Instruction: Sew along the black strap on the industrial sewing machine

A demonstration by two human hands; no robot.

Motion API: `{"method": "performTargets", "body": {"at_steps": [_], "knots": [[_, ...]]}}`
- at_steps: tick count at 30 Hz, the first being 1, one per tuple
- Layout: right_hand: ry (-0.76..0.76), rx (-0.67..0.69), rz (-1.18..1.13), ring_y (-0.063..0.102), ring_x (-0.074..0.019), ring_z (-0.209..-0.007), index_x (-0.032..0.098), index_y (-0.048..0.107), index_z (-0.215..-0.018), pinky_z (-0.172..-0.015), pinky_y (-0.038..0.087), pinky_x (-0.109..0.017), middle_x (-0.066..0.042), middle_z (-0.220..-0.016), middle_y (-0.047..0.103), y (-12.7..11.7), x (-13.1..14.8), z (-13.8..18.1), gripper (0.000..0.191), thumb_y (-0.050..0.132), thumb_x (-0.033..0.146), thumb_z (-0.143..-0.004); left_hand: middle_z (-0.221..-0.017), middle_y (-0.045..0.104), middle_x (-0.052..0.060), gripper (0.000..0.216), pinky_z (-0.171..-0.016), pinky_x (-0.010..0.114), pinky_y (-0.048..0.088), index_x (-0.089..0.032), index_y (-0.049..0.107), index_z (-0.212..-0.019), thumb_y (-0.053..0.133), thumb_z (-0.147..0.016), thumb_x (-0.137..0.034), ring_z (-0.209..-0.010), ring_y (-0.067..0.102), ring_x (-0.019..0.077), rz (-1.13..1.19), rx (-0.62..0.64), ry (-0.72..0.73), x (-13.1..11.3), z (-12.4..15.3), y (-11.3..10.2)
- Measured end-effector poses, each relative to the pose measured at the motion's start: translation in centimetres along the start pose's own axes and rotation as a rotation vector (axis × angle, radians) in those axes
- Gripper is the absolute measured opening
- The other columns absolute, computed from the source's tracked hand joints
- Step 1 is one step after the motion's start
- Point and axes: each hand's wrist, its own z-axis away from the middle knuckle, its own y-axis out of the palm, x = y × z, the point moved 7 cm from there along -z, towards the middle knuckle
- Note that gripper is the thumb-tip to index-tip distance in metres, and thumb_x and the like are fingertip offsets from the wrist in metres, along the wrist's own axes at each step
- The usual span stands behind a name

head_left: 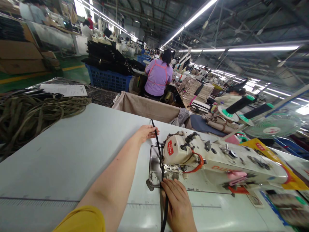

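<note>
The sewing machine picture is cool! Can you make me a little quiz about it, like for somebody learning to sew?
1. Pick one: which hand is farther out along the black strip?
a) the right hand
b) the left hand

2. True or false: the sleeve at the bottom of the picture is blue.

3. What colour is the thread on the two big spools, which show above the sewing machine in the picture?

Key: 1. b; 2. false, the sleeve is yellow; 3. black
</note>
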Motion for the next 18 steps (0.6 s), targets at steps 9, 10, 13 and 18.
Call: {"method": "performTargets", "body": {"at_steps": [9,10,13,18], "knots": [[-0.003,-0.006,0.006,0.077,-0.0249,-0.118,0.021,0.07,-0.138,-0.107,0.064,-0.049,-0.009,-0.131,0.078,-0.1,0.1,0.0,0.033,0.056,0.016,-0.109,-0.091,0.08,0.013,0.016,-0.077,0.032,0.065,-0.012,0.072,-0.086,0.066,-0.1,-0.008,-0.075,0.078,0.0185,0.122,-0.141,0.083,-1.5,0.4,-1.1],[-0.004,-0.008,0.006,0.077,-0.0248,-0.118,0.021,0.07,-0.138,-0.107,0.064,-0.049,-0.01,-0.13,0.079,-0.1,0.0,0.1,0.033,0.056,0.016,-0.109,-0.09,0.08,0.012,0.017,-0.078,0.032,0.065,-0.013,0.072,-0.086,0.065,-0.1,-0.007,-0.076,0.078,0.0183,0.138,-0.153,0.095,-1.6,0.4,-1.2],[-0.003,-0.01,0.016,0.077,-0.025,-0.119,0.021,0.071,-0.139,-0.107,0.064,-0.048,-0.01,-0.13,0.079,0.0,-0.1,0.2,0.034,0.056,0.017,-0.109,-0.092,0.079,0.012,0.017,-0.082,0.033,0.066,-0.013,0.071,-0.086,0.065,-0.099,-0.006,-0.078,0.078,0.0182,0.188,-0.183,0.132,-2.0,0.3,-1.7],[-0.004,-0.008,0.026,0.077,-0.0251,-0.118,0.021,0.071,-0.138,-0.107,0.065,-0.048,-0.01,-0.13,0.079,0.1,0.0,0.1,0.033,0.056,0.017,-0.109,-0.093,0.079,0.01,0.01,-0.089,0.037,0.068,-0.014,0.071,-0.089,0.07,-0.096,-0.008,-0.082,0.078,0.0191,0.257,-0.222,0.191,-2.3,-0.2,-2.8]]}}
